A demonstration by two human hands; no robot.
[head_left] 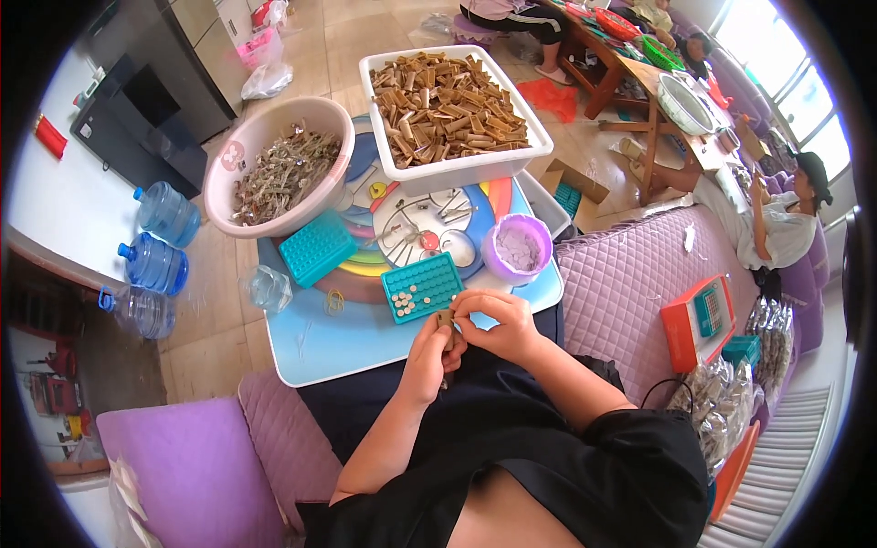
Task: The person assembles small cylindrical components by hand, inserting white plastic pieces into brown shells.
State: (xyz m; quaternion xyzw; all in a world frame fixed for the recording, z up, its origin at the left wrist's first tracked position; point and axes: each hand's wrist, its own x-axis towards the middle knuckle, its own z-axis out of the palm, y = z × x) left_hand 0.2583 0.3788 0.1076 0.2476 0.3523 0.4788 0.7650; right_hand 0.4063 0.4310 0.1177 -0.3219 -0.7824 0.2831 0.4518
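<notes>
My left hand [427, 358] is closed around a small brown piece [446, 319], like those heaped in the white tub. My right hand [504, 321] meets it there, thumb and forefinger pinched together at the piece's upper end; whatever sits between those fingertips is too small to make out. Just beyond both hands lies a teal tray with small wells [442, 277], with several pale round pellets [404, 301] at its left side. A purple tub [517, 248] of whitish-grey paste stands to the right of that tray.
On the low table [320, 352] are a second teal tray [317, 248], a clear container [266, 289] and loose metal tools. Behind stand a white tub [539, 149] of brown pieces and a pink basin [224, 196] of metallic parts. A quilted purple sofa [630, 283] is at right; people sit farther off.
</notes>
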